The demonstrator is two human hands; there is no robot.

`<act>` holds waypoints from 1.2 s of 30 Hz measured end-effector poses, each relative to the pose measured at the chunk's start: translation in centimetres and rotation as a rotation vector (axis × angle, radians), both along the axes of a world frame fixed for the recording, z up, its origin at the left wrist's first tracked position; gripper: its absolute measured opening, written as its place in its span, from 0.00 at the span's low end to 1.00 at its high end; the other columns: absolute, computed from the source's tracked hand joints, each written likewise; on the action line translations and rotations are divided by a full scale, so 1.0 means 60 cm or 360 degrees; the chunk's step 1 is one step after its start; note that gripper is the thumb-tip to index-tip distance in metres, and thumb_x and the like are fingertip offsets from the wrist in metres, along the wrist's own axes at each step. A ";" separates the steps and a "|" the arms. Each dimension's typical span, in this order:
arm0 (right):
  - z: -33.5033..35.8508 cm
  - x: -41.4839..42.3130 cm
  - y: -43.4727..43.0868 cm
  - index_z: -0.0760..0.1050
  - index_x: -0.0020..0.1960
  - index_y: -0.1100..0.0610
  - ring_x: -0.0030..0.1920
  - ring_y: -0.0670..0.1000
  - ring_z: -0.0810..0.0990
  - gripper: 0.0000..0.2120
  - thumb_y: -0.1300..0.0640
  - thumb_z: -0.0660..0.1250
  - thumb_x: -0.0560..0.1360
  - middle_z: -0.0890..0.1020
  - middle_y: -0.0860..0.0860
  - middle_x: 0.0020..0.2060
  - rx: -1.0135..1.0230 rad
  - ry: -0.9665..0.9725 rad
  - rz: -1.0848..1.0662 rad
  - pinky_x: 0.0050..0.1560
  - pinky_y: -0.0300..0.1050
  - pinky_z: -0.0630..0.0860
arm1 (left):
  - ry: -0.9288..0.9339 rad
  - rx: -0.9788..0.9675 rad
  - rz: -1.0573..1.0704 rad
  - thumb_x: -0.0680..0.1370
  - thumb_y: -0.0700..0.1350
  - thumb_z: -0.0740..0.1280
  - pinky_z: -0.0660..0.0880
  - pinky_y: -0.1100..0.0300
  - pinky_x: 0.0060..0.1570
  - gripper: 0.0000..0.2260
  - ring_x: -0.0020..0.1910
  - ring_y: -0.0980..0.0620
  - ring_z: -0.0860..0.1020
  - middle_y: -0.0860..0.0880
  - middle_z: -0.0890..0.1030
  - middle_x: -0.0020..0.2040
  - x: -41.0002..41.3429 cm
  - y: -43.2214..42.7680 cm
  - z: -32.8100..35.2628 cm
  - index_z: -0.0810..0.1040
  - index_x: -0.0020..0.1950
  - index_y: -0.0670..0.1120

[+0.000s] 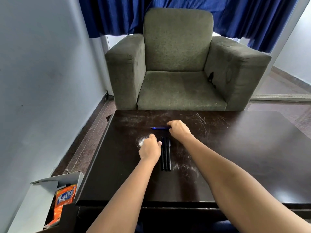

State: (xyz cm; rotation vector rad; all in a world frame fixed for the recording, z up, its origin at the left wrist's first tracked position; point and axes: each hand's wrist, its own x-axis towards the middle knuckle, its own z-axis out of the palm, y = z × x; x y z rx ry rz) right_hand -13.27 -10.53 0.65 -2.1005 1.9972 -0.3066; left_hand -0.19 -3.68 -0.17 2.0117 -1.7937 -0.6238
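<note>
On my feed both bare arms reach up from the bottom edge to the middle of the frame, over the dark brown scratched wooden table point(235, 148). The right hand point(179, 130) sits just above centre, knuckles up, fingers curled down tight over the right end of a small bundle of thin blue plastic pens point(159, 128). The bundle lies flat on the tabletop and runs sideways, its free tips pointing toward the left of the frame; I count it as grasped. Just below it, at centre, three slim black plastic pens point(166, 153) lie side by side, touching one another, running top to bottom in the frame and apart from the blue bundle. The left hand point(150, 148) rests just left of them, fingers folded into a loose fist, thumb tip against the upper part of the leftmost black pen. I cannot tell whether the thumb and a finger pinch that pen or only touch it, since the fingertips are hidden under the hand. A pale glare patch shows on the wood by its knuckles.

Beyond the table, filling the upper centre, stands an olive-green fabric armchair point(178, 64), with dark blue pleated curtains point(252, 14) behind it along the top. At lower left, beside the table's edge, an open grey cardboard box point(50, 180) holds an orange snack packet point(64, 199).
</note>
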 end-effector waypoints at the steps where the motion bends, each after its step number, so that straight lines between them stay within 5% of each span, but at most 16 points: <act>1: -0.002 0.002 -0.003 0.75 0.65 0.56 0.60 0.59 0.77 0.18 0.64 0.60 0.77 0.79 0.56 0.60 0.0006 0.0026 0.0011 0.56 0.50 0.76 | -0.0001 -0.0013 -0.0002 0.81 0.48 0.61 0.77 0.50 0.49 0.12 0.53 0.45 0.78 0.44 0.78 0.55 -0.002 0.000 0.001 0.72 0.60 0.43; 12: -0.013 -0.046 0.061 0.79 0.56 0.58 0.54 0.59 0.81 0.15 0.68 0.59 0.75 0.83 0.56 0.52 -0.0035 0.0295 -0.0308 0.49 0.48 0.77 | 0.0024 -0.0122 -0.0114 0.80 0.46 0.61 0.75 0.50 0.47 0.10 0.52 0.43 0.79 0.43 0.80 0.54 -0.037 0.013 0.020 0.75 0.57 0.42; 21: -0.005 -0.084 0.152 0.76 0.59 0.61 0.59 0.61 0.79 0.13 0.64 0.61 0.76 0.80 0.59 0.57 0.0138 -0.0002 -0.0785 0.53 0.49 0.76 | -0.0053 0.0109 -0.0571 0.77 0.45 0.66 0.76 0.49 0.55 0.15 0.58 0.40 0.78 0.41 0.79 0.58 -0.117 0.054 0.007 0.74 0.63 0.41; 30: 0.002 -0.076 0.167 0.77 0.55 0.63 0.56 0.62 0.80 0.10 0.63 0.61 0.77 0.81 0.60 0.54 0.0183 -0.0235 -0.0826 0.49 0.49 0.76 | -0.0231 0.0100 -0.0886 0.71 0.54 0.71 0.68 0.48 0.67 0.33 0.71 0.44 0.66 0.43 0.70 0.69 -0.146 0.052 -0.031 0.64 0.71 0.42; 36: 0.003 -0.081 0.166 0.77 0.53 0.64 0.55 0.61 0.80 0.08 0.64 0.62 0.76 0.80 0.60 0.53 0.0212 -0.0337 -0.0842 0.47 0.49 0.77 | -0.0335 -0.0007 -0.0935 0.74 0.54 0.68 0.60 0.51 0.73 0.32 0.75 0.47 0.61 0.44 0.66 0.74 -0.147 0.041 -0.052 0.63 0.74 0.44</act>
